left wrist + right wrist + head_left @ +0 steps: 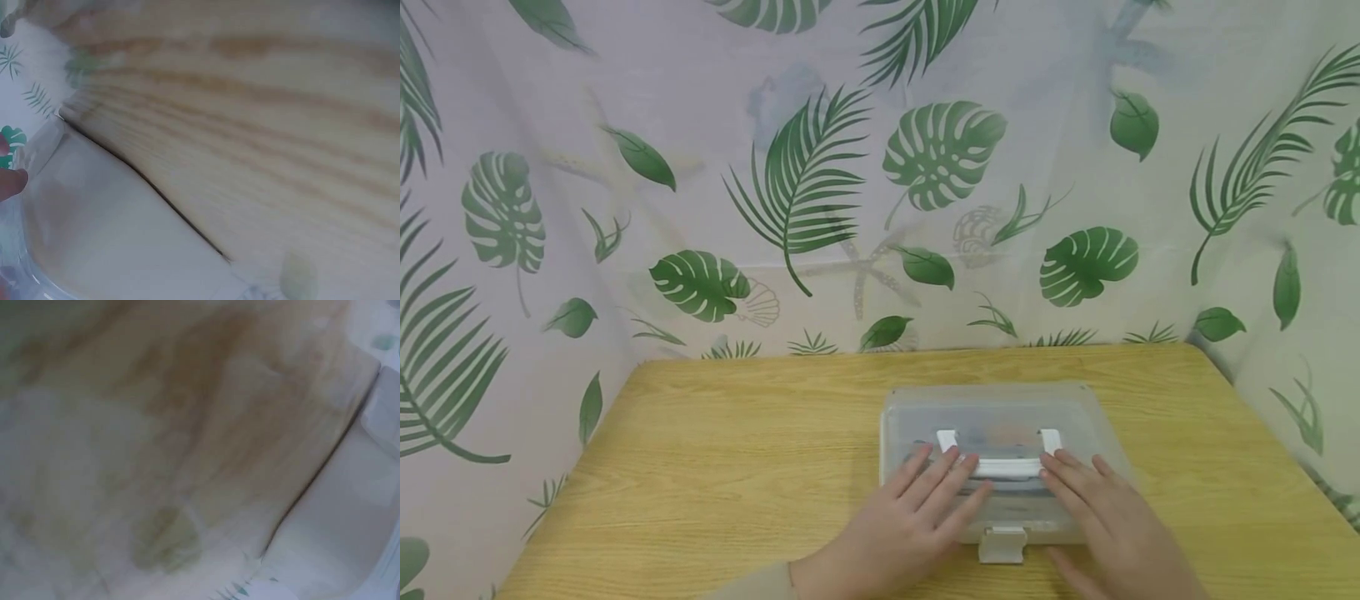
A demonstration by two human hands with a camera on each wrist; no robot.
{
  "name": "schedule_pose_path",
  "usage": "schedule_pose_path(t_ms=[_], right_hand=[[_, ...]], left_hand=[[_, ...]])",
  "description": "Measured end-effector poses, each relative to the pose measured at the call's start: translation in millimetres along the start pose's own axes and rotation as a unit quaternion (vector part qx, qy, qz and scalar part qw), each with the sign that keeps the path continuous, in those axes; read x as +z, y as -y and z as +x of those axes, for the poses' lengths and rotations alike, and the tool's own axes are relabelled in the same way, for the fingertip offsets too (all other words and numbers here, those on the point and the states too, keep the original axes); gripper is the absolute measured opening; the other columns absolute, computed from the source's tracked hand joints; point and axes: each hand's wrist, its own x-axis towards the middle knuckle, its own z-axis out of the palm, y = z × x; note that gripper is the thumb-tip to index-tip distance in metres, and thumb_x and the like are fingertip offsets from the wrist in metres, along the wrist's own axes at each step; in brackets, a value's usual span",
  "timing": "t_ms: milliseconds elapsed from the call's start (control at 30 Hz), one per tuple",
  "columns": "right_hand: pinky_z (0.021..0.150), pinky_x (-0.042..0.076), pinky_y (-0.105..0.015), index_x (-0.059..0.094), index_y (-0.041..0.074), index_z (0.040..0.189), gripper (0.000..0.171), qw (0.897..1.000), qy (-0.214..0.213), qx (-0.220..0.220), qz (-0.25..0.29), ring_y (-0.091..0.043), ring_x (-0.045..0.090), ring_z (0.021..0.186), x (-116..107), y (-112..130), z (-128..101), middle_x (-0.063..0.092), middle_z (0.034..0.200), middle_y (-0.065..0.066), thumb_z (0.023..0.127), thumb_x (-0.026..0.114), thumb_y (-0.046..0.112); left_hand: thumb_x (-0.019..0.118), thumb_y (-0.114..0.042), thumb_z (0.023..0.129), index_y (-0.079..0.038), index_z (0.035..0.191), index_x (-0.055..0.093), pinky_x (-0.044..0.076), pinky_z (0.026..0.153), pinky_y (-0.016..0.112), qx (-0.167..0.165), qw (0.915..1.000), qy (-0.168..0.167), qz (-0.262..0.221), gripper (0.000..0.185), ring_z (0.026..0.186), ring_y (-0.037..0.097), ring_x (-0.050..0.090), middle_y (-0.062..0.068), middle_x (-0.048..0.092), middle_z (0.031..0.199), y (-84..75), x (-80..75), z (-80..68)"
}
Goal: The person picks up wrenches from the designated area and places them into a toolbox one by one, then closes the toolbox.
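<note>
A clear plastic storage box (917, 412) with a closed-looking lid lies on the wooden table, right of the middle. Its white carrying handle (1009, 468) lies across the lid, and a pale latch (1002, 546) sticks out at the front. My left hand (902, 525) rests on the lid's left part, fingers extended, tips near the handle's left end. On the opposite side, my right hand (1123, 529) lies with straight fingers by the handle's right end. Contents show only dimly through the lid. In the left wrist view, fingertips (11, 185) appear beside the box wall (119, 219).
The yellow wood-grain table (722, 467) extends left of the box and behind it. A pale cloth (850, 308) printed with green leaves hangs behind the table and along both sides.
</note>
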Motion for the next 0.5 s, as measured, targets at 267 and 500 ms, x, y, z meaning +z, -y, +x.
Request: schedule_pose_path(t_ms=[267, 500], right_hand=[[0.137, 0.008, -0.034, 0.058, -0.006, 0.142, 0.082, 0.999, 0.011, -0.001, -0.044, -0.011, 0.015, 0.166, 8.1, 4.1, -3.6, 0.037, 0.172, -0.006, 0.109, 0.034, 0.065], [0.137, 0.008, -0.037, 0.058, -0.008, 0.139, 0.077, 0.998, -0.01, -0.019, -0.054, -0.015, 0.014, 0.167, 15.3, 1.5, -5.7, 0.026, 0.177, -0.005, 0.11, 0.036, 0.06]], left_hand=[[0.035, -0.015, 0.115, -0.004, 0.157, 0.048, 0.044, 0.124, 0.043, 0.042, 0.9975, 0.024, 0.051, 0.045, 0.15, 0.027, 0.052, 0.016, 0.051, 0.162, -6.5, 5.1, 5.7], [0.038, -0.018, 0.115, -0.002, 0.158, 0.046, 0.042, 0.125, 0.041, 0.057, 0.9947, 0.037, 0.078, 0.047, 0.152, 0.027, 0.049, 0.016, 0.049, 0.164, -9.8, 5.7, 11.0]])
